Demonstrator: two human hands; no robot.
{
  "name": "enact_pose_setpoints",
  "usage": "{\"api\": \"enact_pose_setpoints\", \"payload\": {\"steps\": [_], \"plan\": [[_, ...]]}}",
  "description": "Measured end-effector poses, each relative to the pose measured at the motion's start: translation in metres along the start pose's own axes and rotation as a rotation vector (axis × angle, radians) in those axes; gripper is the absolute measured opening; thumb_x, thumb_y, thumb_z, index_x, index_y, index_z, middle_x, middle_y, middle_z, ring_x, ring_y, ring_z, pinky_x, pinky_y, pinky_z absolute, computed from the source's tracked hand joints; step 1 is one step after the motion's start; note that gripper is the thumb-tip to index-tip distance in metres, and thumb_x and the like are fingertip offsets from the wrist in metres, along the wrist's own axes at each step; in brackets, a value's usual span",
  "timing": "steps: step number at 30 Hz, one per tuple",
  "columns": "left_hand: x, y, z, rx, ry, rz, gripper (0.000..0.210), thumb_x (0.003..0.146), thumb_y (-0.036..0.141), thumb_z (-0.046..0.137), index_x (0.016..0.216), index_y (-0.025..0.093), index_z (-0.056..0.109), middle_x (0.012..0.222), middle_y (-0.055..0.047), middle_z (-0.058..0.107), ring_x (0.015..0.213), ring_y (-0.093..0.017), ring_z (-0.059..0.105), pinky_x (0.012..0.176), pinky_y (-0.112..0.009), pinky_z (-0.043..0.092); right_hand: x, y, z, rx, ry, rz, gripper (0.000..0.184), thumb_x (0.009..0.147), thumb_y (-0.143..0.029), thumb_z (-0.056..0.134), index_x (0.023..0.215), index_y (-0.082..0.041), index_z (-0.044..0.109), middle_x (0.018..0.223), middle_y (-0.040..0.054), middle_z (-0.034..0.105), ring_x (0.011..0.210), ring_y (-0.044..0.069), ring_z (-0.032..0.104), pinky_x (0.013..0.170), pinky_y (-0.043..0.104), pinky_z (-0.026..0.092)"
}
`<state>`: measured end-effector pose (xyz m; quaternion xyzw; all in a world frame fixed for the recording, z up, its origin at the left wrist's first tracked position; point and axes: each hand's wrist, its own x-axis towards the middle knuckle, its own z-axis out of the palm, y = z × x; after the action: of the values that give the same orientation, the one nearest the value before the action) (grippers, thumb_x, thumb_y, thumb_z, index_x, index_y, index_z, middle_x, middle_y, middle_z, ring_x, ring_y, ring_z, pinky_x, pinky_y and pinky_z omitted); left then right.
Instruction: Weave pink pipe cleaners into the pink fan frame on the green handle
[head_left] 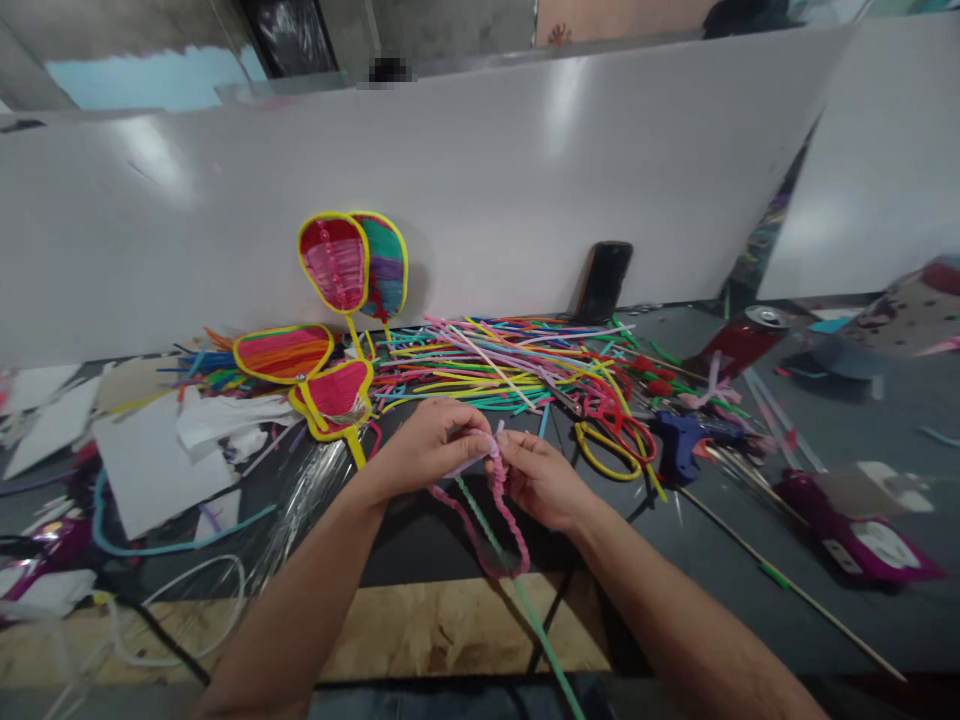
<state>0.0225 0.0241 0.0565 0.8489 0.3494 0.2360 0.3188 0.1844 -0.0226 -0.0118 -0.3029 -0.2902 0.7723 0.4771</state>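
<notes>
My left hand [437,440] and my right hand [545,478] meet above the near edge of the table. The fingertips of both are pinched on a pink pipe cleaner loop [517,535], twisted like a cord on its right side, which hangs below them. A lilac end pokes up between the thumbs. A light green stem [534,612] runs from below my left hand, behind the loop, toward my body; its upper end is partly hidden. Just beyond my hands lies a heap of loose coloured pipe cleaners [465,365].
Yellow-edged paddle shapes [335,262] lean on a white panel [495,200]; others lie left. Rightward are a phone [602,282], red-handled scissors [616,425], a blue glue gun [681,445], a can [742,345] and a thin stick [795,585]. White paper [154,465] lies left.
</notes>
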Motion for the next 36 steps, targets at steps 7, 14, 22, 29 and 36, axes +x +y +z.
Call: {"api": "enact_pose_setpoints", "payload": {"steps": [7, 14, 22, 29, 36], "plan": [[-0.004, -0.006, -0.006, -0.094, -0.074, -0.262, 0.019, 0.078, 0.032, 0.054, 0.078, 0.016, 0.064, 0.071, 0.001, 0.060, 0.066, -0.013, 0.052, 0.061, -0.021, 0.038, -0.003, 0.000, -0.004, -0.721, 0.351, -0.630, 0.009, 0.081, -0.030, 0.061, 0.084, -0.022, 0.059, 0.078, -0.0001, 0.060, 0.069, 0.013, 0.056, 0.064, 0.026, 0.046], [-0.003, -0.013, -0.006, -0.056, -0.092, -0.259, 0.022, 0.079, 0.035, 0.052, 0.081, 0.016, 0.063, 0.073, 0.002, 0.061, 0.067, -0.012, 0.053, 0.062, -0.022, 0.038, -0.007, 0.003, -0.004, -1.123, 0.185, -0.720, 0.022, 0.082, -0.026, 0.060, 0.103, -0.026, 0.065, 0.101, 0.0060, 0.068, 0.096, 0.020, 0.060, 0.082, 0.035, 0.050], [-0.003, -0.014, -0.006, -0.035, -0.083, -0.223, 0.019, 0.078, 0.032, 0.052, 0.079, 0.017, 0.064, 0.074, 0.002, 0.063, 0.068, -0.012, 0.054, 0.062, -0.022, 0.038, -0.004, 0.006, -0.002, -0.586, 0.095, -0.288, 0.029, 0.070, -0.032, 0.073, 0.096, -0.022, 0.067, 0.094, 0.0036, 0.068, 0.082, 0.016, 0.062, 0.076, 0.031, 0.050], [-0.002, -0.014, -0.001, 0.009, -0.063, -0.210, 0.017, 0.078, 0.029, 0.052, 0.077, 0.017, 0.064, 0.070, 0.003, 0.062, 0.065, -0.011, 0.053, 0.061, -0.022, 0.037, -0.003, 0.010, 0.001, -0.147, 0.069, -0.150, 0.032, 0.066, -0.026, 0.077, 0.094, -0.023, 0.062, 0.079, -0.0020, 0.064, 0.070, 0.010, 0.057, 0.066, 0.023, 0.045], [-0.001, -0.013, 0.002, 0.018, -0.060, -0.256, 0.016, 0.077, 0.031, 0.052, 0.076, 0.018, 0.062, 0.067, 0.003, 0.060, 0.064, -0.011, 0.052, 0.059, -0.022, 0.035, -0.006, 0.015, 0.006, -0.148, -0.016, -0.207, 0.077, 0.065, -0.019, 0.074, 0.129, -0.035, 0.036, 0.082, -0.0050, 0.056, 0.069, 0.009, 0.052, 0.061, 0.021, 0.041]]}}
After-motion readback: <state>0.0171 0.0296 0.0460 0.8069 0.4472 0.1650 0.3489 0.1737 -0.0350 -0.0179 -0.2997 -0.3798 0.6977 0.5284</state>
